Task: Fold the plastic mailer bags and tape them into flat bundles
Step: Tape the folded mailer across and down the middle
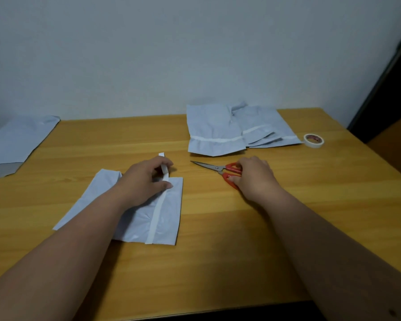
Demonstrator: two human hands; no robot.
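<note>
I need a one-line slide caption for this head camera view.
Left hand holds white tape strip on folded grey plastic mailer bag; right hand grasps red-handled scissors.

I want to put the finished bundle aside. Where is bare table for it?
Bare wood lies between the unfolded mailers far left and the taped pile, and near the front edge of the table. Crowded: around the scissors and tape roll.
</note>
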